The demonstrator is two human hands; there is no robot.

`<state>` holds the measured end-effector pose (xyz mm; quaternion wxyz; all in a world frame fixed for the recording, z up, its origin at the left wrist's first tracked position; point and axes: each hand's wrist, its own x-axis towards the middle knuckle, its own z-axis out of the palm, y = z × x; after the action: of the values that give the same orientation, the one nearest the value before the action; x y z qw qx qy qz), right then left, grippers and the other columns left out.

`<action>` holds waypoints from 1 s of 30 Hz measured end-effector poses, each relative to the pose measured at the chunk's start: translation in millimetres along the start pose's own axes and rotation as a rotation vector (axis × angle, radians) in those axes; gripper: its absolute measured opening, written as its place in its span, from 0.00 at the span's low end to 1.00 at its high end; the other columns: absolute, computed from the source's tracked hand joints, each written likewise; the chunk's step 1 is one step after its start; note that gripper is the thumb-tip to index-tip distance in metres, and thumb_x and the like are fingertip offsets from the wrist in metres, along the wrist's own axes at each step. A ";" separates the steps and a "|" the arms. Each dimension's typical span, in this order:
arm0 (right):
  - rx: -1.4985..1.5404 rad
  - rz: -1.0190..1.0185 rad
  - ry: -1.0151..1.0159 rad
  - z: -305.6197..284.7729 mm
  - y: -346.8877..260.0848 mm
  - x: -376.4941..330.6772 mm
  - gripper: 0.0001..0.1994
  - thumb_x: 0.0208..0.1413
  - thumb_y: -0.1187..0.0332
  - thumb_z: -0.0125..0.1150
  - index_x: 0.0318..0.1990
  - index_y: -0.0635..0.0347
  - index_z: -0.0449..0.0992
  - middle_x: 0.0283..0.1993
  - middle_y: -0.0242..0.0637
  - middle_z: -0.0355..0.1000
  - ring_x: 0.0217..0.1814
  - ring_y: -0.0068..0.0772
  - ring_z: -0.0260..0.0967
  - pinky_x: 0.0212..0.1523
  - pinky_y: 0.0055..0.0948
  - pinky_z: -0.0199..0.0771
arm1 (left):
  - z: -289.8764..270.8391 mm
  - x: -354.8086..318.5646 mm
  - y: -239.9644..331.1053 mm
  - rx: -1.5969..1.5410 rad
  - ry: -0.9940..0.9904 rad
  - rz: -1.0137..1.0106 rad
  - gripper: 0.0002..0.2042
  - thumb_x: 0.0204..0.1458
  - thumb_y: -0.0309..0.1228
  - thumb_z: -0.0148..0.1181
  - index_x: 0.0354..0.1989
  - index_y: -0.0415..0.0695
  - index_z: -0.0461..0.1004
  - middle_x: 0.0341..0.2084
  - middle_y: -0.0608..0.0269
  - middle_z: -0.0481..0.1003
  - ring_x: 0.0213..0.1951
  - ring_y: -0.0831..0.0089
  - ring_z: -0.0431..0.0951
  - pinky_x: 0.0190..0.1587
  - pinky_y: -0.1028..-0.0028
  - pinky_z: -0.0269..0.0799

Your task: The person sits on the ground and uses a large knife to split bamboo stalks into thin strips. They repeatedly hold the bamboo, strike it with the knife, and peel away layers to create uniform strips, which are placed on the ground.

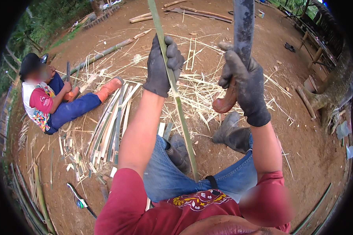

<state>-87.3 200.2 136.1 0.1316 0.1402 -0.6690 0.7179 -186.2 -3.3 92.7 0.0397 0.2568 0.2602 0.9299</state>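
My left hand [157, 70], in a dark glove, is closed round a long green bamboo strip [179, 109]. The strip stands nearly upright in the picture, from the top edge down to my lap. My right hand [249, 84], gloved too, grips a machete [243, 31] by its brown wooden handle. Its wide dark blade points up past the picture's top edge. Strip and blade are apart. My legs, in blue jeans and boots, are bent below my hands.
A seated person [47, 94] at the left holds a blade upright. Split bamboo strips [110, 125] lie in a pile between us. Pale shavings [196, 98] cover the ground ahead. A bamboo pole [110, 50] lies beyond, and a tree trunk [333, 90] stands at the right.
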 end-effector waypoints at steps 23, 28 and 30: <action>-0.137 0.301 0.054 42.7 91.9 -72.5 0.12 0.57 0.62 0.66 0.35 0.62 0.76 0.24 0.25 0.71 0.26 0.11 0.65 0.26 0.19 0.68 | 14.1 -87.9 -40.8 1.137 0.248 -0.122 0.23 0.65 0.50 0.51 0.41 0.37 0.73 0.29 0.67 0.72 0.35 0.80 0.68 0.41 0.75 0.66; -0.141 0.309 -0.033 40.4 83.8 -76.3 0.12 0.60 0.62 0.63 0.40 0.62 0.77 0.23 0.25 0.68 0.25 0.12 0.60 0.26 0.22 0.64 | 6.0 -106.0 -42.0 0.535 0.331 -0.231 0.18 0.65 0.47 0.50 0.44 0.43 0.71 0.29 0.67 0.71 0.34 0.77 0.73 0.37 0.75 0.72; -0.179 0.209 -0.046 30.5 91.2 -77.2 0.12 0.61 0.61 0.62 0.41 0.63 0.78 0.23 0.27 0.68 0.25 0.13 0.59 0.26 0.24 0.63 | 18.0 -104.5 -36.1 0.381 0.405 -0.239 0.17 0.65 0.46 0.48 0.43 0.43 0.70 0.26 0.68 0.69 0.27 0.74 0.70 0.31 0.73 0.69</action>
<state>-49.4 163.2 24.7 0.0527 0.0737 -0.7442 0.6617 -88.9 14.5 39.9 0.0471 0.0365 0.4611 0.8854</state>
